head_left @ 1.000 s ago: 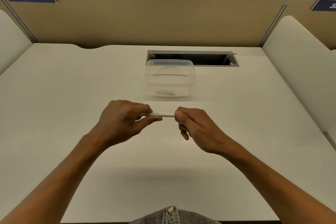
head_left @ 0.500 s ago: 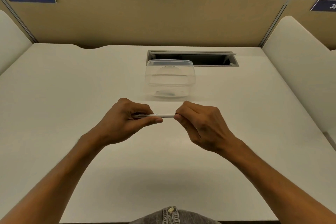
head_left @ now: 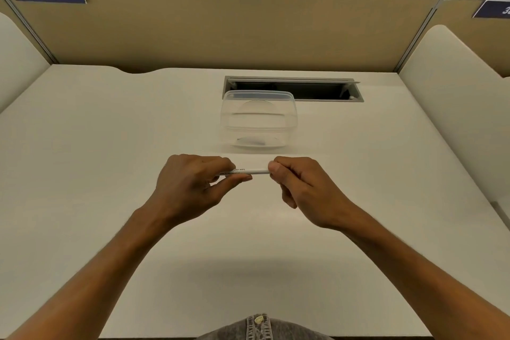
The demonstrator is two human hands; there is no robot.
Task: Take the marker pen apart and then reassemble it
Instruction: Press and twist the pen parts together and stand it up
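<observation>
Marker pen [head_left: 249, 172] is still held level just in front of the clear container [head_left: 259, 119], above the counter [head_left: 110, 146]. It is pinched by left hand [head_left: 190, 188] fingers; its right end is gripped by right hand [head_left: 300, 188], whose knuckles have been rolled back down since the earlier frame.

Two hands [head_left: 193, 185], one marker pen [head_left: 252, 172], one clear container [head_left: 259, 119], one desk [head_left: 110, 146]

Head view (only one): looks forward-down over desk [head_left: 110, 160], close above hands, partition [head_left: 220, 30] behind.
</observation>
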